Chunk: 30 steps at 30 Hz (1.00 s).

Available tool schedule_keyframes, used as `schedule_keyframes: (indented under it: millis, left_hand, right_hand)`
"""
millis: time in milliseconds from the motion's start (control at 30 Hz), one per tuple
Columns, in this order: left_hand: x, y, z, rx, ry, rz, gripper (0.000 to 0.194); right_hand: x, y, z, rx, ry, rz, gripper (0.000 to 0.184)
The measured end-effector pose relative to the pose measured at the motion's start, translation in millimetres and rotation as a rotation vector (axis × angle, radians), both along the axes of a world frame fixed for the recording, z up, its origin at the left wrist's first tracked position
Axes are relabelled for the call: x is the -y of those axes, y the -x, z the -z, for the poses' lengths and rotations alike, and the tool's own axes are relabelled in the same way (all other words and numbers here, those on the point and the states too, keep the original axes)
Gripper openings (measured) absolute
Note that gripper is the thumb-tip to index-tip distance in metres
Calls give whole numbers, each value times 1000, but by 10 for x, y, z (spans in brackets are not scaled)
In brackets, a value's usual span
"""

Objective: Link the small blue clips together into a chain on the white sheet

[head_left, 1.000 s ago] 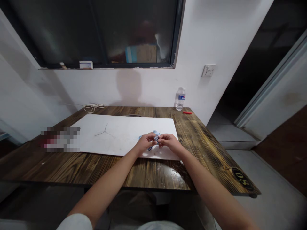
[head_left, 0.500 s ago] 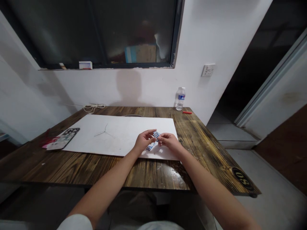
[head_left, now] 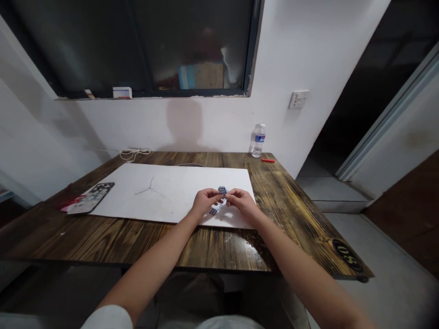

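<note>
Between my fingertips, above the right part of the white board (head_left: 154,208), is a small dark-blue slotted piece (head_left: 222,190) with thin blue strands beside it. My left hand (head_left: 205,201) pinches it from the left. From the right, the fingers of my right hand (head_left: 242,201) close on its lower edge. The exact kind of piece is too small to tell. Below my hands lies a similar blue slotted piece (head_left: 213,211) on the board. A thin three-armed wire shape (head_left: 150,188) lies on the board's left half.
On the left, a patterned flat packet (head_left: 92,198) and red items (head_left: 72,201) overlap the board's edge. A water bottle (head_left: 258,141) and a red stick (head_left: 268,160) stand and lie at the back right. A coiled white cord (head_left: 134,153) rests at the back left of the wooden table (head_left: 113,237).
The slotted piece has turned between my fingers and now sits upright above the fingertips. My left index finger has come down from the raised position; both hands stay in nearly the same place.
</note>
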State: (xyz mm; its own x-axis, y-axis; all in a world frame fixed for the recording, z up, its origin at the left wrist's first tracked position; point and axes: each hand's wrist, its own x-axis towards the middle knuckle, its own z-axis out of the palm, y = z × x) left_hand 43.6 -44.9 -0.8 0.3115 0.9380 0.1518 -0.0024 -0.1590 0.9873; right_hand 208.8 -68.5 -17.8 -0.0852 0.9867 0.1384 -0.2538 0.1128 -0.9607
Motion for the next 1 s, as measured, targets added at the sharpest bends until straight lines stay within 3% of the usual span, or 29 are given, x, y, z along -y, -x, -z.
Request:
schedule_keyframes:
  millis: [100,267,467,600,800,900,1000]
  left_hand:
    - [-40,14,0,50,-5,-79,34]
    - [-159,72,36,110,22,-225,39]
    - [-254,131,98,149,66,-290,40]
    - [-249,134,92,146,51,-302,39]
    - [-217,123,42,160,42,-300,38]
    - [-212,122,35,164,44,-310,38]
    - [-216,126,44,151,41,-319,36]
  right_hand:
    - [-39,-65,-7,117,-21,9,34]
    - [-56,-214,-37,579,-162,2,23]
    - [-4,-291,-68,948,-376,-147,15]
    - [34,-282,-114,1055,-465,-181,20]
    - [60,-304,-122,1129,-541,-298,10]
    - [64,-299,-106,1173,-636,-313,5]
    - [80,-257,-115,1257,-714,-297,11]
